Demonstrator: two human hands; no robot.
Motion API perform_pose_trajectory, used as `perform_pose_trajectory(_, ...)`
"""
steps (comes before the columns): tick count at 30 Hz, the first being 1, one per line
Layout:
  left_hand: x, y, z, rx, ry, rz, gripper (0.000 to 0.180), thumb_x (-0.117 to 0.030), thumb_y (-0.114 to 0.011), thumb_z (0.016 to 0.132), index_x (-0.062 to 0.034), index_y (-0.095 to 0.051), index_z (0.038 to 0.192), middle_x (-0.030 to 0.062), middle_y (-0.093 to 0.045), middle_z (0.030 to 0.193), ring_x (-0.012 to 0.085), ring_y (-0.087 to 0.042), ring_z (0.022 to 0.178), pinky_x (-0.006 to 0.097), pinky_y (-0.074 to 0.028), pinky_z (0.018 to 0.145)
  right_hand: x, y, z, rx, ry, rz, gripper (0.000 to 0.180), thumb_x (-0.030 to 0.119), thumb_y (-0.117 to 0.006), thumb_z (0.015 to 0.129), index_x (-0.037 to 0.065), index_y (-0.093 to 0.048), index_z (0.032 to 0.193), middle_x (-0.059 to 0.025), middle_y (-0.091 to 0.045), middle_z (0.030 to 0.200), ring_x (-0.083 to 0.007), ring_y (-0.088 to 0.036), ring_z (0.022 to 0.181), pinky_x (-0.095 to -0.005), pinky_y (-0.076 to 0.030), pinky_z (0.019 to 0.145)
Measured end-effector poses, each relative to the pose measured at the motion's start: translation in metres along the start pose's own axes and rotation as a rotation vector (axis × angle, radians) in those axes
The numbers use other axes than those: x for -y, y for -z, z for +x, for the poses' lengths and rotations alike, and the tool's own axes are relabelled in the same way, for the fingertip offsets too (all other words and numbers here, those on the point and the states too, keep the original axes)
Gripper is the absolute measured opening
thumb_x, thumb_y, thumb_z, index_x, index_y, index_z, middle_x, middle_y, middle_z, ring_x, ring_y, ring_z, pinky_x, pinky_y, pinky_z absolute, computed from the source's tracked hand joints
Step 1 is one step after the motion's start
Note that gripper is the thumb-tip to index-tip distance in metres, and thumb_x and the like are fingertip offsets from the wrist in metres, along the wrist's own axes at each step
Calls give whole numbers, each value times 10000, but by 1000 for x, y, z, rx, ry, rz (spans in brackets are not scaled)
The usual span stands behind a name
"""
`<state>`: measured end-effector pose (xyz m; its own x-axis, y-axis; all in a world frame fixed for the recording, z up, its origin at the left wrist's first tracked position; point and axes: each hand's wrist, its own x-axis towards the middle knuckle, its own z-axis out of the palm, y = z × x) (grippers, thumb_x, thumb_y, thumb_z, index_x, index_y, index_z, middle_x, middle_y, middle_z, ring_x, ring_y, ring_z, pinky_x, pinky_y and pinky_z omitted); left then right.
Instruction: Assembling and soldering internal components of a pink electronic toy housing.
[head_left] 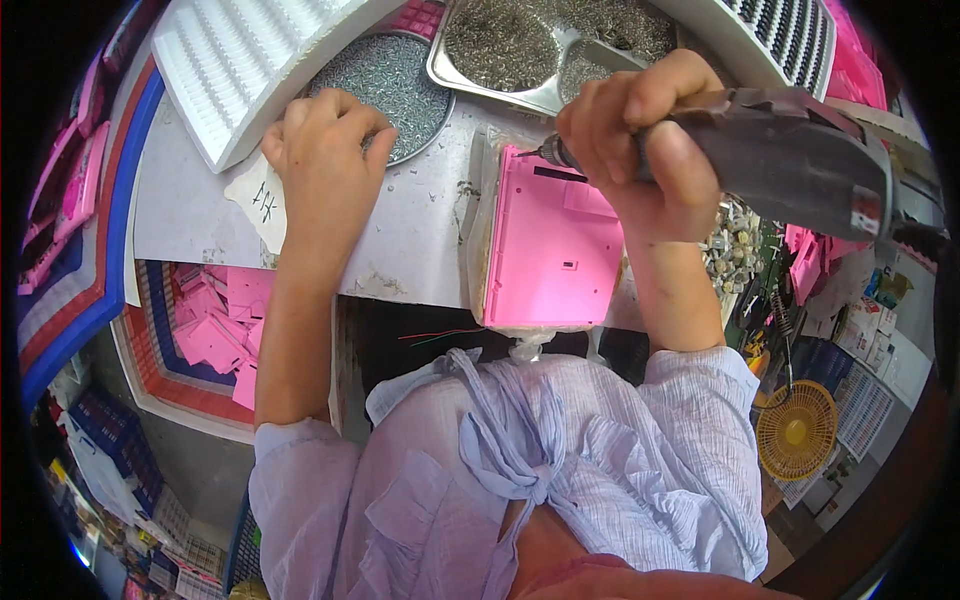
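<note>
Evidently, the step in hand is screw-driving at the pink panel: the right hand grips the driver, its bit at the panel's far left corner. For sound work, the bit should be squared to the face, seated before power is applied, pressed steadily and eased off once the screw is flush; overdriving would likely crack or strip the panel. One screw at a time should be picked from the dish. Fingers as found: those of the right hand are wrapped round the driver's front end; those of the left hand are bent and loosely gathered over the dish's left side, and whether they pinch a screw cannot be told. As to position, the panel lies on its holder by the near edge of the table, to the right of the left hand's fingers and well apart from them. The right hand's fingers are over its far right part, the bit reaching leftward from them. Contact between bit and panel cannot be confirmed.
</note>
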<state>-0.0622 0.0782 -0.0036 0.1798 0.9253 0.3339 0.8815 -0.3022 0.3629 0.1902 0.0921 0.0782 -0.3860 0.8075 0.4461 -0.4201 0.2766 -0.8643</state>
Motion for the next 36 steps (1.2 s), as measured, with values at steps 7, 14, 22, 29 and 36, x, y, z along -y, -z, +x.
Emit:
perform_pose_trajectory(7, 1, -13, 6, -56, -3, 41, 174, -261, -740, 897, -95, -721, 851, 22, -660, 910, 238, -593, 968, 444, -338, 963, -21, -8, -3, -26, -32, -50, 242, 211, -636, 974, 95, -449, 872, -69, -519, 596, -115, -417, 473, -288, -351, 456)
perform_pose_trajectory(14, -7, 3, 1, 125, 66, -496, 157, -180, -757, 867, -58, -673, 815, 52, -657, 799, 258, -607, 828, 399, -386, 897, 20, -26, -3, -112, -69, 6, 274, 267, -646, 963, 125, -438, 855, -22, -463, 568, -118, -413, 477, -288, -334, 457)
perform_pose_trajectory(22, -49, 7, -36, 0, -199, -529, 133, -172, -802, 794, -122, -704, 869, -1, -687, 870, 198, -624, 853, 393, -381, 853, -4, -27, -21, -107, -75, -256, 308, 240, -703, 947, 100, -448, 847, -41, -491, 577, -106, -422, 490, -283, -357, 471)
perform_pose_trajectory(29, -70, 0, -47, -84, -235, -561, 160, -146, -802, 787, -125, -704, 911, -16, -668, 868, 186, -607, 841, 398, -365, 870, 33, -31, -13, 1, -33, -25, 261, 336, -642, 977, 103, -550, 1050, 18, -527, 638, -106, -458, 512, -300, -377, 503)
perform_pose_trajectory(36, -76, 8, -58, -91, -248, -579, 195, -159, -826, 757, -137, -688, 891, -33, -653, 866, 174, -595, 830, 407, -348, 874, 45, -45, -24, 74, -64, 56, 313, 417, -609, 975, 127, -527, 1059, 38, -517, 642, -109, -482, 537, -303, -382, 535)
